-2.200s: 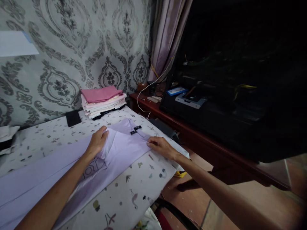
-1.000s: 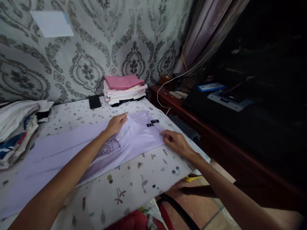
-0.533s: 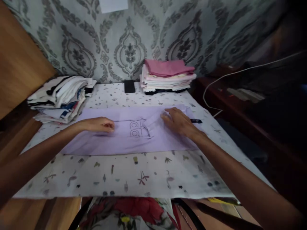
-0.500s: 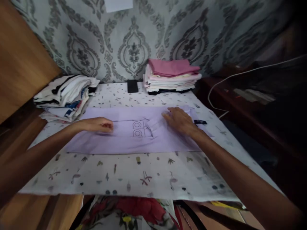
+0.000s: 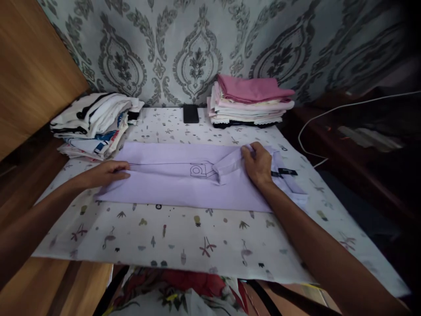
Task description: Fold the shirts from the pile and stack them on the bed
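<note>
Our left hand point(image 5: 110, 173) and right hand point(image 5: 258, 163) pinch the lilac garment point(image 5: 184, 193); we seem to be folding, and next probably needs smoothing its inner edge flat.

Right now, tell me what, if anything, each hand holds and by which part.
The left hand holds the lilac garment by a fold near its left end; the right hand, by cloth near its far edge.

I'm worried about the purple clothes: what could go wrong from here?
The purple garment might crease, since it is rumpled beside its printed design. The left hand is near the uneven clothes pile, so a bump could perhaps topple it.
</note>
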### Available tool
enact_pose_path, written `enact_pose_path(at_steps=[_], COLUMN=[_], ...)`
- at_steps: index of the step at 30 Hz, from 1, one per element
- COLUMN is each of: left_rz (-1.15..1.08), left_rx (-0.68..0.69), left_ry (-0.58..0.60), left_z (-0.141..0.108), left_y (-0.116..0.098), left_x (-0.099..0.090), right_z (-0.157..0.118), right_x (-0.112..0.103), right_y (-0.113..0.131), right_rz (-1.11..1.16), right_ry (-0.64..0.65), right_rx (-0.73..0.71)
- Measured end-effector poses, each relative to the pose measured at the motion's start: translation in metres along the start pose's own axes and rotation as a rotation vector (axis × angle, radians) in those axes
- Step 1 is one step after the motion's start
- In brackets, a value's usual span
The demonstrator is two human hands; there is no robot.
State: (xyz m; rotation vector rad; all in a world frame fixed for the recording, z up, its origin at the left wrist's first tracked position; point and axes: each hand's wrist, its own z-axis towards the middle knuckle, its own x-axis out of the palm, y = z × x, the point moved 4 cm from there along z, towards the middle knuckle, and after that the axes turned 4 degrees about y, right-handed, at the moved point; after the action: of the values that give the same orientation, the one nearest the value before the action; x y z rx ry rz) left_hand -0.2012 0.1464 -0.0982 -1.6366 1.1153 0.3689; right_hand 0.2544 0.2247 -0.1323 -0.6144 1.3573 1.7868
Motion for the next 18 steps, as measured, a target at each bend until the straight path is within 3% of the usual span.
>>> enact_pose_path(at_steps=[7, 9, 13, 16, 18], left_rz=[0.245, 0.357, 0.587, 0.561, 0.447], left_rx=[-0.005, 0.006, 0.151, 0.343, 0.444], left_ry=[-0.11, -0.163, -0.368, -0.393, -0.332], left_z=[-0.001, -0.006, -0.019, -0.023, -0.02], left_y=[0.008, 0.005, -0.016, -0.047, -0.072], left_x=[0.003, 0.005, 0.018, 0.041, 0.059], right_z=[0.003, 0.002, 0.0, 0.0, 0.001], right_x=[0.011, 0.009, 0.001, 0.01, 0.018], right_y=[-0.004, -0.003, 0.01, 0.024, 0.028], right_rz=[-0.127, -0.113, -0.154, -0.189, -0.237], right_ry=[0.13, 0.111, 0.026, 0.263, 0.451], right_rx=[0.037, 0.022, -0.203, -0.457, -0.504])
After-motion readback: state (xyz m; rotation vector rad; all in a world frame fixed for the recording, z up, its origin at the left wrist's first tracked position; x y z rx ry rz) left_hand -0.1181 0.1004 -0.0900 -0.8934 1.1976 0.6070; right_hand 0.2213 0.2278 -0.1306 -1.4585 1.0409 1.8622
